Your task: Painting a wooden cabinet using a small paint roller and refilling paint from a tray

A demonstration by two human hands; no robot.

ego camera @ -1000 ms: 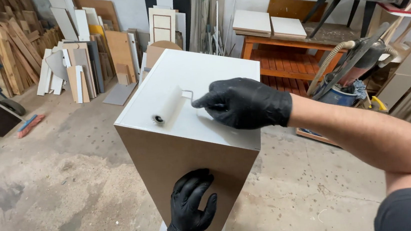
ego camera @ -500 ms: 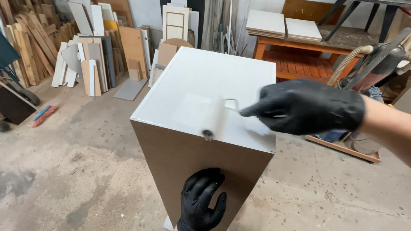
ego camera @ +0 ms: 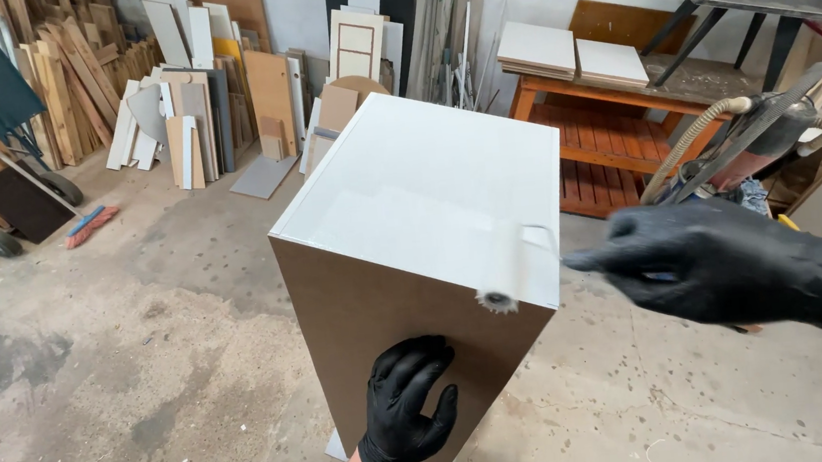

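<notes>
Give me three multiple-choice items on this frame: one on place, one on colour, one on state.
1. Where is the paint roller?
A. on the floor
B. at the near right corner of the cabinet's white top
C. on the orange table

2. What colour are the gloves?
A. black
B. blue
C. white

3. How is the left hand?
A. gripping a brush
B. in the air
C. flat on the cabinet's brown side

Answers: 1 B, the right hand holds it there, at the top's edge; 2 A, both hands are in black gloves; 3 C, fingers spread against the panel.
</notes>
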